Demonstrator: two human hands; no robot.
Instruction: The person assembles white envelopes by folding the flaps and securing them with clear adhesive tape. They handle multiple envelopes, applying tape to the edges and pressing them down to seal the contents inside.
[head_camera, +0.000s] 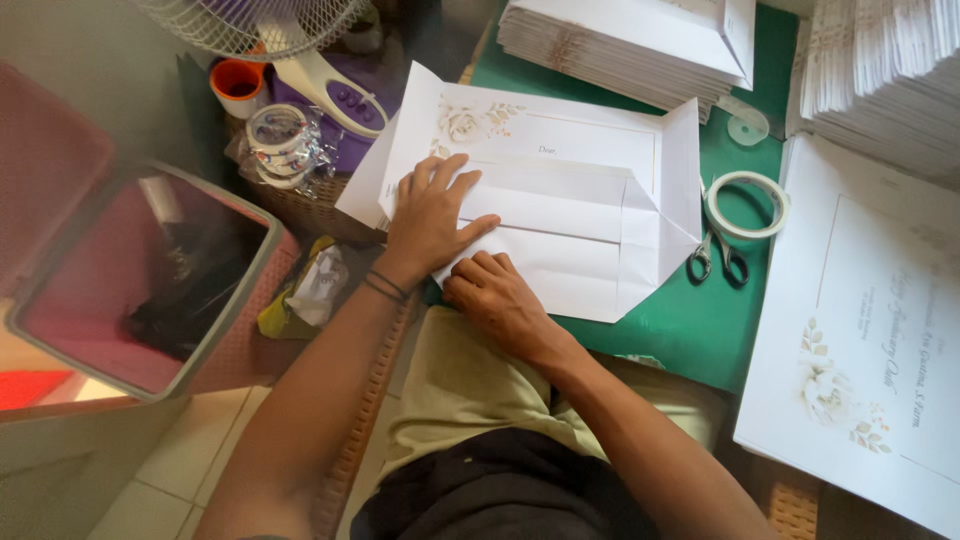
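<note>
A white sheet with a pale flower print is being folded into an envelope (590, 215) on a green mat (690, 320). My left hand (432, 215) lies flat on its left end, fingers spread, pressing the folded flaps down. My right hand (495, 298) rests just below it, fingers curled against the lower left edge of the paper. More white sheets lie under the envelope on its left side.
Scissors (718, 255) and a tape ring (747, 203) lie right of the envelope. Stacks of white envelopes (630, 40) sit at the back, with printed flowered sheets (870, 330) on the right. A pink bin (130, 280), fan (260, 25) and tape rolls (283, 140) stand at left.
</note>
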